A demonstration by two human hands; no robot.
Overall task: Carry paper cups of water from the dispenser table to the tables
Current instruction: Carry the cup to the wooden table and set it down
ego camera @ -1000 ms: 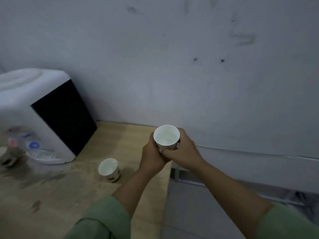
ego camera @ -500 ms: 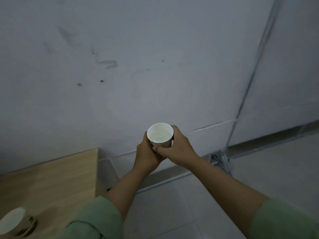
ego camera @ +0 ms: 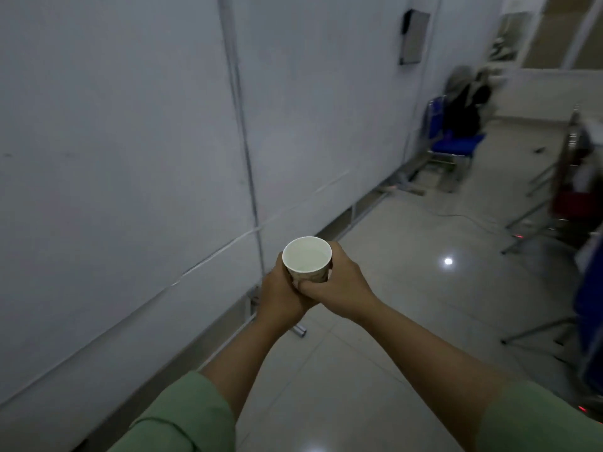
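A white paper cup with water in it is held upright in front of me, above a tiled floor. My left hand cups it from the left and underneath. My right hand wraps it from the right, thumb across the front. Both arms wear green sleeves. The dispenser table is out of view.
A white partition wall runs along my left, its metal feet on the floor. A blue chair with dark bags stands at the far end. Folding metal frames and red and blue items line the right side. Glossy tiled floor stretches ahead.
My view has swung right, away from the wooden table and the second cup, down a corridor. The cup stays held in both hands in the same grip.
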